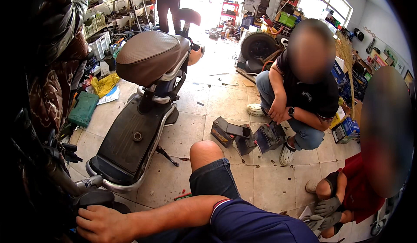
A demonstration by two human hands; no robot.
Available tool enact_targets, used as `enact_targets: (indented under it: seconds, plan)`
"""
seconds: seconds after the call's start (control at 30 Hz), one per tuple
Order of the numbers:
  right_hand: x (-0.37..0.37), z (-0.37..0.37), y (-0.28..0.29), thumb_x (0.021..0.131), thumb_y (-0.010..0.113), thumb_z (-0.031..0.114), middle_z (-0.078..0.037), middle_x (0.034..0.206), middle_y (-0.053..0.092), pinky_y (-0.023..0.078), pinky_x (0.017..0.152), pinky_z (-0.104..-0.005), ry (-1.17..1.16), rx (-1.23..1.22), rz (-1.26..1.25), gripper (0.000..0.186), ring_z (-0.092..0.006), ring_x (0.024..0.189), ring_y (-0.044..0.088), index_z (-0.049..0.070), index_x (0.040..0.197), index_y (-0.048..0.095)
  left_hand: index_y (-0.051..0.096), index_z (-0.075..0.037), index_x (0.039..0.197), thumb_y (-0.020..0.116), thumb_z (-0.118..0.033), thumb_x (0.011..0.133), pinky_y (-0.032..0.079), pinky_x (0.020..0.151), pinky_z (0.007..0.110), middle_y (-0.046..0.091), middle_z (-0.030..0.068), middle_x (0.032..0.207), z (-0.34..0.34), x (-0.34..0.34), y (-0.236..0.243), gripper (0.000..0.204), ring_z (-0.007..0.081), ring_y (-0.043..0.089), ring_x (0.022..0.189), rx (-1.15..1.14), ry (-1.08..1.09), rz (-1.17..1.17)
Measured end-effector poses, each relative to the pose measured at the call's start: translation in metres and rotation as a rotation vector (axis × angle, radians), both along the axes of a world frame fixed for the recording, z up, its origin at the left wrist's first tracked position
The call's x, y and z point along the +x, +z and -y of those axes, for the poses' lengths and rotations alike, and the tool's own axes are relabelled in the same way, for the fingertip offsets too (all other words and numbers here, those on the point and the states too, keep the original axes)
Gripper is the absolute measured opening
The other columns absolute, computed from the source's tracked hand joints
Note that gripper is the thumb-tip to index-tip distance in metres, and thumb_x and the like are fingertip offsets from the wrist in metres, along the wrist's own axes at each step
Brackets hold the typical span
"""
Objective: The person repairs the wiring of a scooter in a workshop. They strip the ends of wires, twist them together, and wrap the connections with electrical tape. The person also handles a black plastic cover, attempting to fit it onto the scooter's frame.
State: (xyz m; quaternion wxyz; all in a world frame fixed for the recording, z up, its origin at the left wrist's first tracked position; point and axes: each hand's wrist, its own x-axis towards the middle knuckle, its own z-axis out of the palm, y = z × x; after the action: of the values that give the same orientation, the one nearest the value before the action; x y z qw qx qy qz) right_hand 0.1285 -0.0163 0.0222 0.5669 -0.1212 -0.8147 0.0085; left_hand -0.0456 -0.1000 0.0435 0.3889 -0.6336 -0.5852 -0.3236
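My right hand (104, 224) lies at the lower left, its forearm reaching across from the bottom right. Its fingers curl downward over something dark that I cannot make out, beside a dark rounded part (96, 198) at the scooter's front. My left hand is out of view. Left of centre stands an electric scooter with a brown padded seat (147, 54) and a dark ribbed footboard (132, 141), on which a small ring (137, 136) lies. The scooter's front, at the far left, is mostly in shadow.
Several batteries (267, 138) with a dark phone (239, 130) on top sit before a crouching person (306, 84). Another person's gloved hands (328, 208) are at lower right. A green case (84, 108), a yellow bag (105, 85) and a tyre (259, 46) lie around. A person stands behind.
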Motion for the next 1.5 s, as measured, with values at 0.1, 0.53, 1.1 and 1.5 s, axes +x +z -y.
enact_targets:
  seconds: [0.1, 0.53, 1.1, 1.5]
  plan:
    - [-0.006, 0.010, 0.018, 0.074, 0.063, 0.027, -0.017, 0.104, 0.057, 0.050, 0.077, -0.0415, 0.033, 0.074, -0.061, 0.042, -0.0324, 0.096, 0.057, -0.002, 0.105, 0.066, 0.063, -0.002, 0.123, 0.078, -0.035, 0.095, 0.052, 0.100, 0.048, 0.067, 0.0189, 0.122, 0.005, -0.025, -0.029, 0.045, 0.0412, 0.065, 0.108, -0.125, -0.170, 0.248]
    - [0.010, 0.014, 0.043, 0.078, 0.069, 0.013, -0.016, 0.113, 0.066, 0.053, 0.076, -0.0377, 0.172, -0.046, 0.132, 0.038, -0.0281, 0.097, 0.066, -0.001, 0.113, 0.070, 0.067, -0.003, 0.111, 0.086, -0.010, 0.079, 0.055, 0.077, 0.035, 0.072, 0.0118, 0.097, 0.018, -0.021, -0.080, 0.038, 0.0283, 0.071, 0.086, -0.277, -0.302, 0.857]
    - [0.020, -0.039, 0.016, 0.084, 0.072, -0.005, -0.012, 0.109, 0.069, 0.056, 0.081, -0.0302, 0.265, -0.853, -0.250, 0.038, -0.0181, 0.099, 0.067, -0.002, 0.121, 0.065, 0.068, 0.001, 0.113, 0.087, -0.004, 0.084, 0.053, 0.090, 0.029, 0.073, 0.0054, 0.107, -0.022, -0.045, -0.089, 0.035, 0.0145, 0.067, 0.096, -0.129, -0.467, 1.171]
    - [0.005, -0.059, -0.002, 0.087, 0.072, -0.003, -0.011, 0.110, 0.072, 0.057, 0.082, -0.0316, 0.257, -0.909, -0.240, 0.034, -0.0186, 0.102, 0.069, -0.001, 0.120, 0.066, 0.069, 0.001, 0.118, 0.082, -0.002, 0.089, 0.052, 0.095, 0.028, 0.072, 0.0031, 0.114, -0.032, -0.041, -0.074, 0.033, 0.0127, 0.066, 0.100, -0.015, -0.493, 1.285]
